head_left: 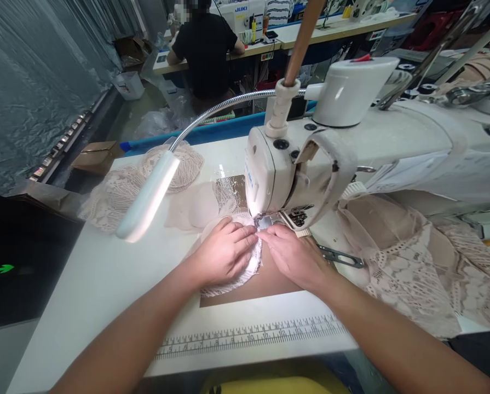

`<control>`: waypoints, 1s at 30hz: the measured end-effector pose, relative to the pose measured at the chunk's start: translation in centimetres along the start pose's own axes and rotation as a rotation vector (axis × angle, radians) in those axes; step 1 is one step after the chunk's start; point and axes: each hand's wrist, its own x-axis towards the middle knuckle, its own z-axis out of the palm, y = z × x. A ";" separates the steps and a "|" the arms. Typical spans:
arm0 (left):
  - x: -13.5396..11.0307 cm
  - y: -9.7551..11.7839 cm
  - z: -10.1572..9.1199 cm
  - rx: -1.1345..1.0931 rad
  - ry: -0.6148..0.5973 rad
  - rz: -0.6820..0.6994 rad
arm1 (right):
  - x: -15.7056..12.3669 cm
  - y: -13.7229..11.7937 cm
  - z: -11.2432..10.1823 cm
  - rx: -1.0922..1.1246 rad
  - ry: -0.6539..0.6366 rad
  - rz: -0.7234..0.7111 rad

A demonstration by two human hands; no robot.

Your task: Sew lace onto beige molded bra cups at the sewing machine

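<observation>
Behind your white worktable (105, 284), a person in a black top (206, 46) sits at another bench. Nearer to you stands the sewing machine (265, 175), and the slim lamp (148, 200) hangs over the left part of the table. Your lace piece (253, 267) lies on the brown plate (280, 279), its upper part close below the machine head.

Your left hand (224, 251) lies over the lace, its fingers close together and pressed down; its thumb is hidden, so I cannot tell if it pinches. Your right hand (289, 251) has its fingertips near the edge of the lace, beside the left fingertips; whether they pinch this edge, I cannot tell.

I judge the piece very light and soft, probably stretchy, and its open pattern may snag or tear. It looks not stiff enough to keep its shape alone. Better you spread the left palm on its broad part, and take the edge gently between right thumb and forefinger.
</observation>
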 end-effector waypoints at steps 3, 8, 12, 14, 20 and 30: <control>0.1 -0.1 0.1 0.000 -0.005 -0.021 | 0.1 -0.1 0.2 -0.047 0.007 0.027; 0.3 0.1 0.3 0.048 0.003 -0.025 | 0.2 -0.2 0.5 -0.076 0.018 0.030; 0.5 0.1 0.4 0.057 0.011 -0.019 | 0.1 -0.1 0.7 -0.064 0.032 0.024; 0.5 0.0 0.4 0.054 0.013 -0.021 | 0.1 -0.2 0.7 -0.054 0.038 0.024; 0.3 -0.5 0.6 0.031 0.021 -0.007 | 0.0 -0.2 0.7 -0.014 0.054 0.015; 0.5 -0.8 0.9 -0.012 0.082 -0.032 | -0.2 0.2 0.5 0.042 0.092 -0.059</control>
